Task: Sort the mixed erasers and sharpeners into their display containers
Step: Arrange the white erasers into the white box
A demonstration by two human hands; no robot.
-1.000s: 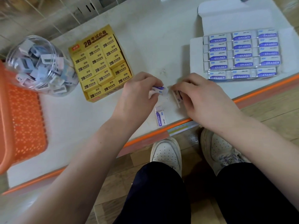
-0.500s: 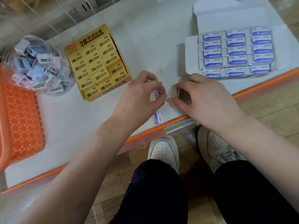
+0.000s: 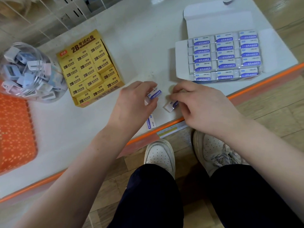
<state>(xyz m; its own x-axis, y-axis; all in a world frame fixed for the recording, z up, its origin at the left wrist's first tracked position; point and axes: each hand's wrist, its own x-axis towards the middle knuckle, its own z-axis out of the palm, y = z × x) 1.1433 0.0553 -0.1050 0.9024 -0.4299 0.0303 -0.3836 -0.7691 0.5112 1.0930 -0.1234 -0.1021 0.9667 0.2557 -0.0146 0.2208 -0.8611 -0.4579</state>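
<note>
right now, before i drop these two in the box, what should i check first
1. Left hand grips the blue-label eraser firmly: ok.
2. Right hand pinches the second eraser: ok, though most of it is hidden under the fingers.
3. White box is open with its lid flap folded back: ok.
4. Free slot in the white box: cannot tell, the visible rows look full.
5. No matching eraser left behind: not ok, a third eraser lies loose on the shelf near its front edge.
</note>
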